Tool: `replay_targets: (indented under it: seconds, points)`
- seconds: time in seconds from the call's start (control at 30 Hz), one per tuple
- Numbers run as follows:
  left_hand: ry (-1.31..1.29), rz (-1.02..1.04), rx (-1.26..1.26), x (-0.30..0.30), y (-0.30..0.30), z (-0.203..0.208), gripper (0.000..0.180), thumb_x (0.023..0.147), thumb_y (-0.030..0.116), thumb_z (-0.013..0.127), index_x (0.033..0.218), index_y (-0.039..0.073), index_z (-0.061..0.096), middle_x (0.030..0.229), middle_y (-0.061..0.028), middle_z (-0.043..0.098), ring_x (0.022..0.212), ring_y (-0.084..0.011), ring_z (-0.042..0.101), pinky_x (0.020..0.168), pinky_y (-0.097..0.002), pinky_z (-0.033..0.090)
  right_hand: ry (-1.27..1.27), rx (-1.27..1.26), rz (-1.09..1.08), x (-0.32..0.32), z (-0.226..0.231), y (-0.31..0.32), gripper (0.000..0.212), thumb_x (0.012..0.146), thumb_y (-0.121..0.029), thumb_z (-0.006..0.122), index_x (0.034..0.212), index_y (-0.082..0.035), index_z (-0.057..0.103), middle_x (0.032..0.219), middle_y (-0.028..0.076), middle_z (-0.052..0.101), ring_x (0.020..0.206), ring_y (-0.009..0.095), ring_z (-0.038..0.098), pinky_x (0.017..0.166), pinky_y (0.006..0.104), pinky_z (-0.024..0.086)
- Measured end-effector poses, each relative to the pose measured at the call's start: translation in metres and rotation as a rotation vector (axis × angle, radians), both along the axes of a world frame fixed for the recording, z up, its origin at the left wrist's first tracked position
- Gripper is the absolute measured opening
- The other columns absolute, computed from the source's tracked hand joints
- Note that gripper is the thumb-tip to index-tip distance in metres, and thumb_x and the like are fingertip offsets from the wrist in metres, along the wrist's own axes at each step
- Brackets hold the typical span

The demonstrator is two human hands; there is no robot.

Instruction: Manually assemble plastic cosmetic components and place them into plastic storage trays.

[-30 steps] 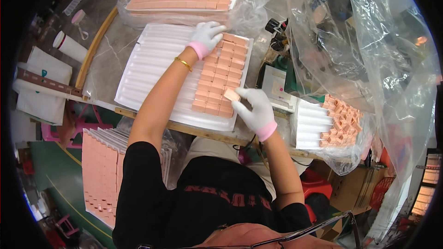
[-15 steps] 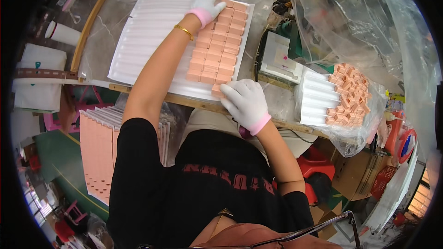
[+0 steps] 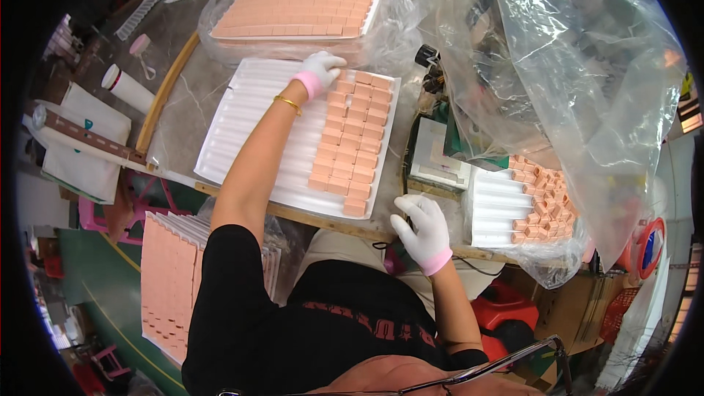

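On the worktable lies a white ridged tray (image 3: pixel 249 121), its right part filled with rows of pink-orange blocks (image 3: pixel 352 128). My left hand (image 3: pixel 321 73), in a white glove with a pink cuff, rests at the far end of these rows, its fingers stretched over the end blocks and partly hidden. My right hand (image 3: pixel 424 229), gloved the same way, hovers by the table's front edge, right of the tray's near corner. Its thumb and forefinger are apart with nothing between them. The nearest block (image 3: pixel 355 207) sits at the bottom of the right row.
Behind the tray stands a stack of filled trays (image 3: pixel 301 4) in clear plastic. Loose blocks (image 3: pixel 543 202) lie heaped on another white tray to the right. A boxy device (image 3: pixel 436 154) sits between, under hanging plastic sheeting (image 3: pixel 572 51). More filled trays (image 3: pixel 169 271) stand below left.
My right hand has let go of the nearest block and drawn back to the right. My left hand stays at the rows' far end. The view has shifted, showing more of the rear stack.
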State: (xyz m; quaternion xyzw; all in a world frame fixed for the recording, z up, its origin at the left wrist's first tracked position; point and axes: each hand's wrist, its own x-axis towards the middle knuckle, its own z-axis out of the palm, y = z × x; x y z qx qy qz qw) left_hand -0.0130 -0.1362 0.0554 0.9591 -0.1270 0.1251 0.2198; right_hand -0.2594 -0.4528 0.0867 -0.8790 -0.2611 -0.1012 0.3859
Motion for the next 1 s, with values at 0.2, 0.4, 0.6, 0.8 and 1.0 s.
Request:
replay_targets:
  seconds: [0.2, 0.4, 0.6, 0.8, 1.0]
  points:
    - [-0.284, -0.008, -0.445, 0.003, -0.009, -0.016, 0.022, 0.084, 0.011, 0.053, 0.101, 0.008, 0.066, 0.099, -0.0143, 0.062, 0.096, -0.0296, 0.057, 0.088, -0.0370, 0.045, 0.046, 0.053, 0.037, -0.002, 0.002, 0.008, 0.025, 0.074, -0.010, 0.067, 0.098, -0.004, 0.062, 0.095, 0.011, 0.061, 0.086, 0.031, 0.056, 0.076, 0.0370, 0.044]
    - [-0.082, 0.235, -0.099, -0.005, -0.012, -0.003, 0.033, 0.079, 0.030, 0.060, 0.103, 0.009, 0.067, 0.105, -0.0153, 0.063, 0.100, -0.0306, 0.057, 0.089, -0.0380, 0.044, 0.064, 0.135, -0.007, -0.005, -0.002, 0.007, 0.026, 0.073, -0.009, 0.068, 0.098, -0.003, 0.063, 0.095, 0.013, 0.062, 0.088, 0.031, 0.058, 0.079, 0.0372, 0.046]
    - [0.313, 0.384, 0.038, 0.000, -0.027, 0.024, 0.048, 0.072, 0.046, 0.065, 0.103, 0.010, 0.067, 0.105, -0.0138, 0.065, 0.102, -0.0305, 0.057, 0.089, -0.0386, 0.046, 0.084, 0.096, 0.035, -0.005, 0.007, 0.011, 0.024, 0.077, -0.010, 0.066, 0.099, -0.002, 0.062, 0.094, 0.012, 0.061, 0.089, 0.029, 0.057, 0.081, 0.0392, 0.044]
    - [0.406, 0.395, 0.021, 0.000, -0.029, 0.036, 0.044, 0.072, 0.046, 0.068, 0.100, 0.012, 0.068, 0.107, -0.0115, 0.064, 0.104, -0.0333, 0.056, 0.085, -0.0385, 0.049, 0.072, 0.028, 0.016, -0.010, 0.005, 0.006, 0.025, 0.074, -0.008, 0.068, 0.097, -0.002, 0.063, 0.096, 0.013, 0.062, 0.089, 0.031, 0.058, 0.079, 0.0375, 0.046]
    - [0.233, 0.350, 0.382, -0.009, -0.061, 0.051, 0.035, 0.080, 0.039, 0.060, 0.101, 0.012, 0.067, 0.102, -0.0125, 0.063, 0.099, -0.0329, 0.058, 0.084, -0.0421, 0.049, 0.044, 0.035, 0.006, -0.010, 0.000, 0.000, 0.026, 0.074, -0.008, 0.068, 0.098, -0.003, 0.063, 0.096, 0.013, 0.062, 0.089, 0.031, 0.058, 0.080, 0.0371, 0.046]
